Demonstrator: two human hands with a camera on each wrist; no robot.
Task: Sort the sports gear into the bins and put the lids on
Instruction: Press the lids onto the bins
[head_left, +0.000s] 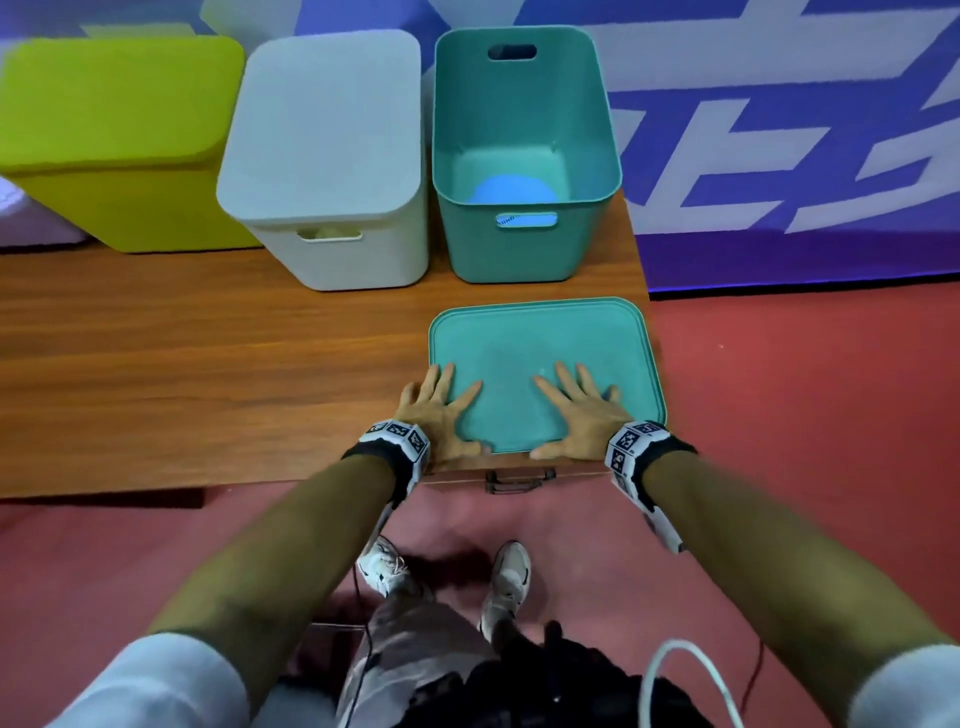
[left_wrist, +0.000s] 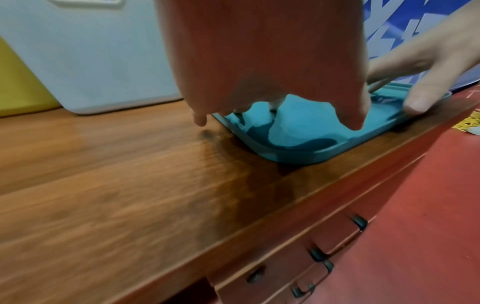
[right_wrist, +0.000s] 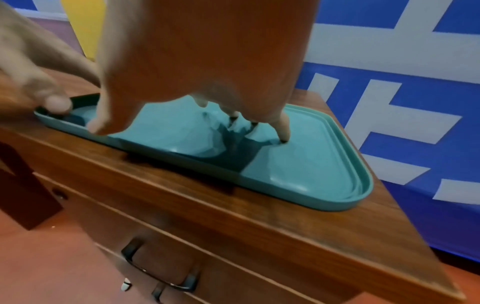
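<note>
A teal lid (head_left: 545, 338) lies rim-up on the wooden table (head_left: 208, 374), at its near right corner. My left hand (head_left: 441, 410) and right hand (head_left: 576, 410) both rest flat on the lid's near half, fingers spread and straight, thumbs at its near edge. The wrist views show the left hand (left_wrist: 259, 61) and the right hand (right_wrist: 202, 51) with fingertips touching the lid (left_wrist: 298, 133) (right_wrist: 311, 174). Behind the lid stands the open teal bin (head_left: 524, 249) with a round blue object (head_left: 511, 189) on its bottom.
A white bin (head_left: 337, 254) with its lid on stands left of the teal bin, and a lime-green lidded bin (head_left: 114, 130) further left. The lid lies close to the table's right and front edges. Drawers with a dark handle (head_left: 519, 480) sit below; the floor is red.
</note>
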